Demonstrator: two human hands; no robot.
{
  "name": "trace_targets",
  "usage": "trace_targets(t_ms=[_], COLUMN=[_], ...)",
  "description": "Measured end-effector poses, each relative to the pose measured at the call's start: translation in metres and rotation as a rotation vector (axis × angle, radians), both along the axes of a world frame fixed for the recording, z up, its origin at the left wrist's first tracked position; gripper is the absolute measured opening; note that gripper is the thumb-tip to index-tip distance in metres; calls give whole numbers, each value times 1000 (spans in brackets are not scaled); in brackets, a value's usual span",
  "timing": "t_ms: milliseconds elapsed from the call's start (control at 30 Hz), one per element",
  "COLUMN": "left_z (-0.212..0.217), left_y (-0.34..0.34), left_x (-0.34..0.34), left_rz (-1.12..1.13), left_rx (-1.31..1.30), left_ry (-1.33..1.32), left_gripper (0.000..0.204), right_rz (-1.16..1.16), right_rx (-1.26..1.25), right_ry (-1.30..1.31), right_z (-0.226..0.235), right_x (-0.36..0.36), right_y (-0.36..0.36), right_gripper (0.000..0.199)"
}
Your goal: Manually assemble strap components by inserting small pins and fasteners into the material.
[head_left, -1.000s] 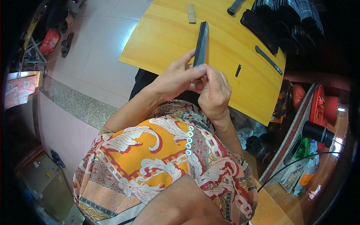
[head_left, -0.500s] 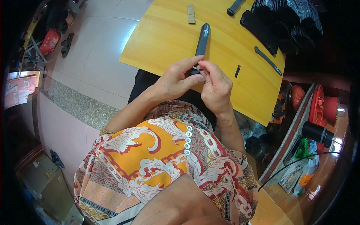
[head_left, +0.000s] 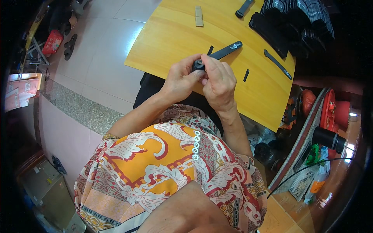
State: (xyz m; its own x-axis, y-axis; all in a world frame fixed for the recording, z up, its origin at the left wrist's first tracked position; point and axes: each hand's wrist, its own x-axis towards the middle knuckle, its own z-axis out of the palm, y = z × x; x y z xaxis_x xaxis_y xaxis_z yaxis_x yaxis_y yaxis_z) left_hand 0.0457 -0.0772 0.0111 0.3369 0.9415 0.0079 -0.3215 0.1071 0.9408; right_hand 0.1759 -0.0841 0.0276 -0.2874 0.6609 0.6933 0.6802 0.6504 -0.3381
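Left hand (head_left: 182,75) clamped on the curled near end of a black strap (head_left: 227,51), thumb and forefinger round it. Right hand (head_left: 220,82) up against the same end, fingers bent in, fingertips touching the strap; can't tell whether they're pinched shut on it, contact partly hidden. Hands close together, just over the near edge of the worktop (head_left: 167,46). Strap's free end, rounded with a white mark, points toward the worktop's far right. Thin black strip (head_left: 210,50) just left of the strap, over the worktop's near part; can't tell if attached. Short black piece (head_left: 246,75) flat on the worktop's near right part. Slim strap (head_left: 277,64), also white-marked, lies along the worktop's right edge. Tan piece (head_left: 199,16) at the worktop's far left. Dark strap (head_left: 244,8) at the worktop's far side, partly out of view. Black flat bundle (head_left: 268,34) at the worktop's far right, beside stacked black items (head_left: 299,15). Sandal (head_left: 70,46) on the floor left of the worktop.
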Motion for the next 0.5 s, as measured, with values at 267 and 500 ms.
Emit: trace_targets(t_ms=[267,500], left_z=[-6,-2], left_y=[13,18], left_x=[-2,-11], left_rz=[48,-71], left_rx=[25,-297], left_ry=[4,-139], left_gripper=[32,29], right_rz=[-100,6], right_rx=[-115,-469], right_ry=[199,413], right_z=[-4,1], right_x=[-8,-6], right_y=[18,6], right_gripper=[49,31])
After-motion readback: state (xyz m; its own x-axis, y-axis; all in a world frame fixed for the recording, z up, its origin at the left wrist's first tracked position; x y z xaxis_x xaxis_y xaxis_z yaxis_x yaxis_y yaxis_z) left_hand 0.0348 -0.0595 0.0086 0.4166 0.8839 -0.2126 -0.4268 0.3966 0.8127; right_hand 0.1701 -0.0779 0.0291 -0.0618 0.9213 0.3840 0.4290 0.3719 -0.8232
